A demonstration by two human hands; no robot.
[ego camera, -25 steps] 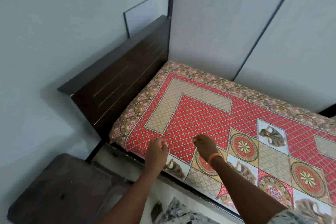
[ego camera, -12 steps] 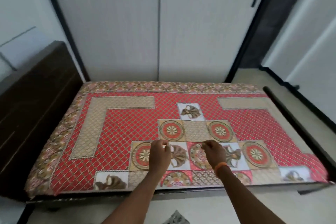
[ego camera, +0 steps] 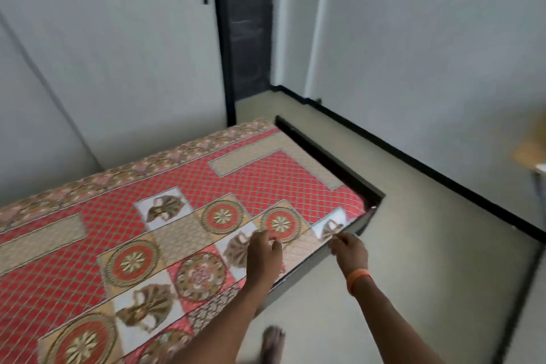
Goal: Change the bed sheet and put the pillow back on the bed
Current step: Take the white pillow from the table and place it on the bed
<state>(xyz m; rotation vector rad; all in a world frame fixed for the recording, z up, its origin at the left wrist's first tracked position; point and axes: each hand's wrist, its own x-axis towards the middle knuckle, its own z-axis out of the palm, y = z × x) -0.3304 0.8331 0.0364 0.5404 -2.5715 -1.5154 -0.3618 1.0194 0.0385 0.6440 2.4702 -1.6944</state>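
Swung right since half a second earlier, from facing the bed square-on to looking along its foot end; both hands carried over with the turn toward the near foot corner. Nearest, a bare foot (ego camera: 273, 340) on the floor (ego camera: 413, 260) just beside the bed frame (ego camera: 298, 272). Next, left hand (ego camera: 263, 251) over the bed sheet (ego camera: 177, 216) close to the near edge, fingers curled; whether pinching cloth or merely closed, impossible to tell through the blur. Right hand (ego camera: 350, 250), orange wristband (ego camera: 358, 276) behind it, at the near edge just short of the foot corner, fingers likewise curled, apparently nipping the hem, though not clear. Judged well along: patterned sheet spread flat across the whole mattress, near edge and foot corner seemingly left to tuck. Pillow nowhere in view, so that step judged undone. Beyond the bed, dark footboard rail (ego camera: 331, 156) tight against the mattress, little gap for tucking; wide floor past it; wardrobe doors (ego camera: 118, 53) hard against the far side, no room there.
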